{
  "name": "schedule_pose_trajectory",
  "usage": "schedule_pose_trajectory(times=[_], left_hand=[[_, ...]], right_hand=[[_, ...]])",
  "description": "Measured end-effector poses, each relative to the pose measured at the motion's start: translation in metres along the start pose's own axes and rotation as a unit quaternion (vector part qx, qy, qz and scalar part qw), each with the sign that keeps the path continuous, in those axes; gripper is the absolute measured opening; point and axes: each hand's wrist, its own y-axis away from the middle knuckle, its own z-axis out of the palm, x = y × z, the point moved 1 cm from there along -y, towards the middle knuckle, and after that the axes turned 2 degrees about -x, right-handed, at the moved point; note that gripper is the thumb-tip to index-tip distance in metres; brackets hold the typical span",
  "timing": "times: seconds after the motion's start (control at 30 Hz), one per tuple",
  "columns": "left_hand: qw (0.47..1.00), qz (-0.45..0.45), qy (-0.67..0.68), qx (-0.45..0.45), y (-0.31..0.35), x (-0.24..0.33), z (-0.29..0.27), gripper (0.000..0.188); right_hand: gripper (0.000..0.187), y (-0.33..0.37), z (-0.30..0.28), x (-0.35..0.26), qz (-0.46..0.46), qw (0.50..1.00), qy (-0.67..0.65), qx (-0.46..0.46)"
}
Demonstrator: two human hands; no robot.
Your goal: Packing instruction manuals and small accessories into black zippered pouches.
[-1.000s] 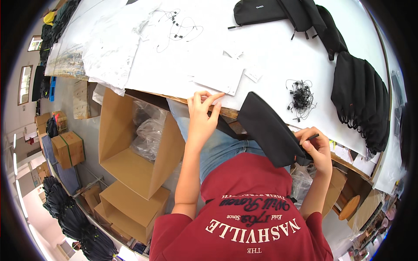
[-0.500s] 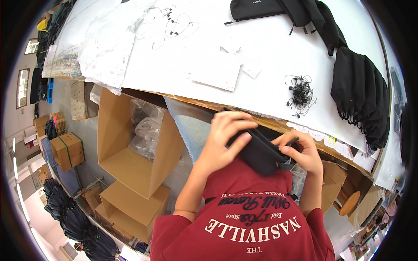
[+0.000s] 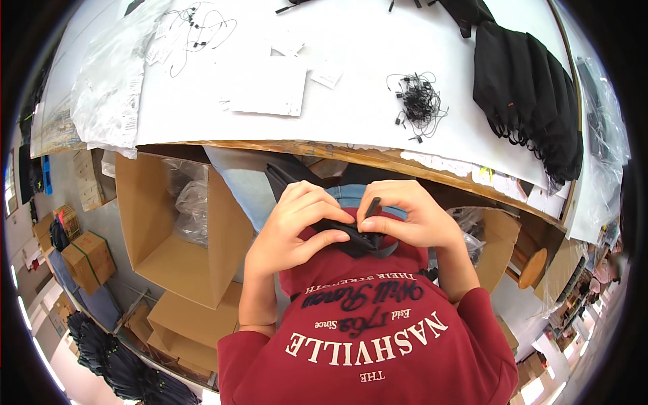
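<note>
A black fabric bag (image 3: 356, 246) lies across my lap, close against the red shirt, partly hidden by my fingers. My left hand (image 3: 295, 226) is closed on its edge, thumb and fingers pinching the fabric. Beside it, nearly touching, my right hand (image 3: 408, 214) pinches a short black zipper pull (image 3: 373, 205) between thumb and index finger. A black strap loop hangs below the right fingers. On the white table (image 3: 351, 81) ahead lies a tangle of black hang-tag strings (image 3: 422, 104). To its right, several black bags (image 3: 530, 98) rest overlapped in a row.
An open cardboard box (image 3: 165, 223) stands left of my knees, with clear plastic inside. Another box (image 3: 496, 250) and a round wooden stool (image 3: 533, 268) are at the right. The table's wooden edge (image 3: 324, 150) runs just beyond my hands. Loose strings and white cards lie farther left.
The bag has been turned and lowered nearer my body. My hands have come together on it, the left sliding from its top to its edge. The view has shifted too.
</note>
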Motion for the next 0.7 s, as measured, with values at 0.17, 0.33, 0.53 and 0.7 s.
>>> schedule_pose_trajectory(times=[0.17, 0.33, 0.53, 0.7], left_hand=[[0.999, 0.016, 0.018, -0.026, 0.003, -0.004, 0.003, 0.023], [0.999, -0.003, 0.012, -0.033, 0.004, -0.006, 0.0, 0.025], [0.98, -0.17, -0.05, 0.096, 0.023, -0.048, -0.029, 0.029], [0.905, -0.276, 0.31, 0.09, 0.031, -0.068, -0.023, 0.028]], right_hand=[[0.02, 0.001, 0.0, -0.004, 0.01, 0.998, 0.02, -0.055], [0.022, 0.001, -0.002, -0.004, 0.007, 0.997, 0.023, -0.076], [0.013, 0.007, -0.012, 0.0, 0.064, 0.997, -0.038, -0.031], [0.045, 0.011, -0.007, -0.001, 0.039, 0.992, -0.019, 0.123]])
